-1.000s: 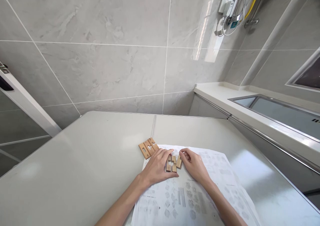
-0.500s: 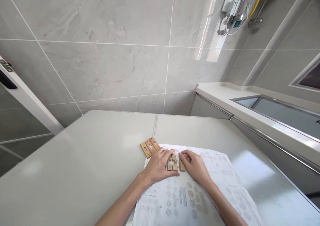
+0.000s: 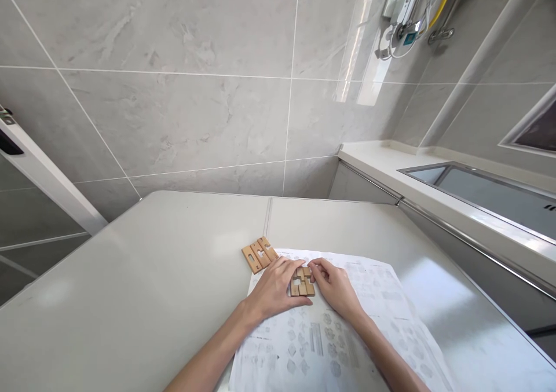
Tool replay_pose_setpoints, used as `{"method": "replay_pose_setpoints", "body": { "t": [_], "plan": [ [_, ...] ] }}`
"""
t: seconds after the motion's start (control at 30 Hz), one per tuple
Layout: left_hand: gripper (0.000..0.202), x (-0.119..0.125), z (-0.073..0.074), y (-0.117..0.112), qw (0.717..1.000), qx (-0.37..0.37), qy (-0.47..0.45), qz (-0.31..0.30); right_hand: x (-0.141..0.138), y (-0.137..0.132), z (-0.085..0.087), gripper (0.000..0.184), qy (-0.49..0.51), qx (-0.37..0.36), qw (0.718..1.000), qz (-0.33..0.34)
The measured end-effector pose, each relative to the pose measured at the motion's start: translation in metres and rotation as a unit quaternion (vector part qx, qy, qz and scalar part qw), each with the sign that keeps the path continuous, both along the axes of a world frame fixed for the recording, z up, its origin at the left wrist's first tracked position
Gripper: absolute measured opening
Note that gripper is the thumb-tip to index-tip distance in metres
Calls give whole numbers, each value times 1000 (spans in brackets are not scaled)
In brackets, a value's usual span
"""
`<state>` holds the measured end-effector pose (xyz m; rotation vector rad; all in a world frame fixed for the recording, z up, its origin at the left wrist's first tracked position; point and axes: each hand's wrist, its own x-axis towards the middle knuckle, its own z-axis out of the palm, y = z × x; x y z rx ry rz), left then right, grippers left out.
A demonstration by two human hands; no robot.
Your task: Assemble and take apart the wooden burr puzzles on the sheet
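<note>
On a printed sheet point(image 3: 360, 345), my left hand point(image 3: 273, 285) curls around flat notched wooden puzzle pieces point(image 3: 295, 289), its thumb along their near edge and its fingers at the far edge. The fingertips of my right hand point(image 3: 335, 285) grip another wooden puzzle piece point(image 3: 310, 288) near its far end. This piece lies against the right side of the others, and a pale gap shows inside the group. Several numbered wooden pieces point(image 3: 257, 254) lie side by side just beyond my left hand, partly off the sheet.
The pale tabletop point(image 3: 165, 264) has a seam point(image 3: 268, 215) and meets a tiled wall point(image 3: 208, 120). At right stands a white counter point(image 3: 377, 163) with an inset sink point(image 3: 478, 189). Sockets and cables point(image 3: 402, 15) hang on the wall. A white door frame point(image 3: 56, 178) is at left.
My right hand has slid its wooden piece left, closing the gap to the pieces in my left hand. The left hand and the numbered pieces stay in place.
</note>
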<state>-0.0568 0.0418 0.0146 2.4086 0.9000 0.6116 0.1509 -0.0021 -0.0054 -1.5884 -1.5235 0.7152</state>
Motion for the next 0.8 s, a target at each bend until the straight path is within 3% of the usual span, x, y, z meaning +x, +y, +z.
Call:
{"method": "replay_pose_setpoints", "body": {
  "t": [0.23, 0.47, 0.63, 0.8],
  "plan": [
    [81, 1, 1, 0, 1000, -4, -12, -2, -5, -2, 6, 35, 28, 2, 999, 29],
    [73, -4, 10, 2, 999, -23, -13, 38, -4, 0, 0, 32, 29, 6, 1000, 11],
    [70, -33, 22, -1, 994, -31, -11, 101, -5, 1, -1, 29, 18, 10, 1000, 11],
    [65, -80, 29, -12, 977, -30, -3, 210, -7, -1, 2, 26, 3, 13, 1000, 18]
  ]
}}
